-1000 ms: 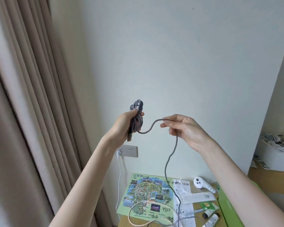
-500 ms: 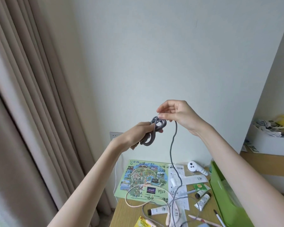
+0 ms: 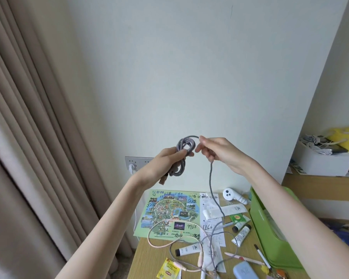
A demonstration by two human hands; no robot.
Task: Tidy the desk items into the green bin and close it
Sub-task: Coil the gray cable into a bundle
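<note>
Above the cluttered desk, my left hand clamps the cable coil while my right hand pinches the loose strand, so each loop should match the others.

You have two hands up: left hand, right hand. You see two cables, one grey cable and one pink cable. On the desk lie one map, three tubes and one green bin.
</note>
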